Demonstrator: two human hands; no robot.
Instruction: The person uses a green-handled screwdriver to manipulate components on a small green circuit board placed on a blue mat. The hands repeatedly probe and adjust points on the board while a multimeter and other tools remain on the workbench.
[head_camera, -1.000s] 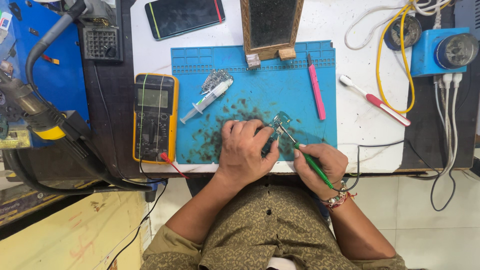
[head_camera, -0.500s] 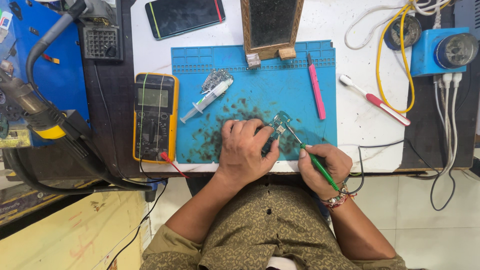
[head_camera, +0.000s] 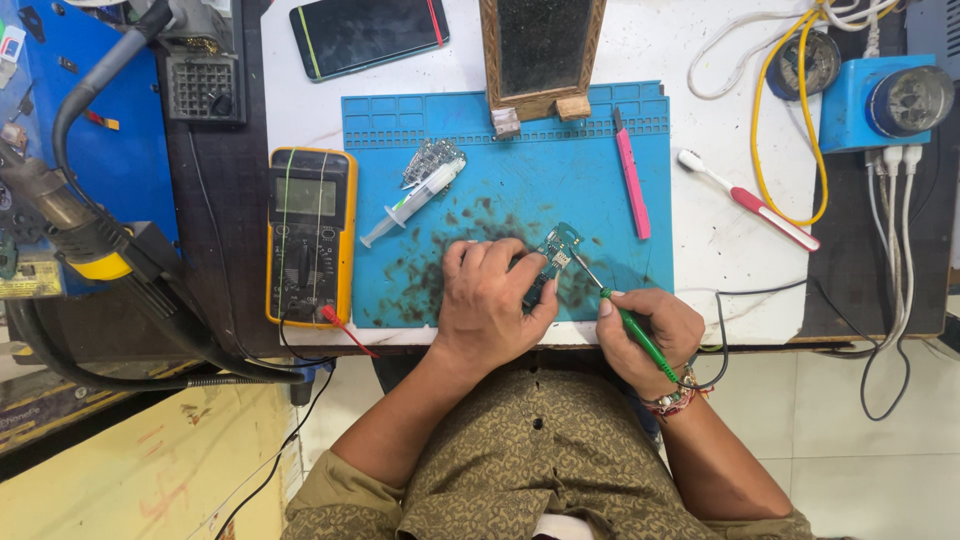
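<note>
Circuit board (head_camera: 556, 252) (half-hidden) sits under left hand (head_camera: 487, 305).

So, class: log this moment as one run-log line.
left hand: steadies circuit board | right hand: holds green soldering iron, tip at board | surface: blue mat

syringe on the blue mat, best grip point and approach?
Grip the syringe across its barrel, near the middle. It lies flat and slanted on the blue mat, tip toward the lower left, plunger end resting against a small circuit board. Come from above, fingers closing across the barrel's width; probably best from the lower-right side, where the mat is bare. The yellow multimeter crowds the tip end.
</note>
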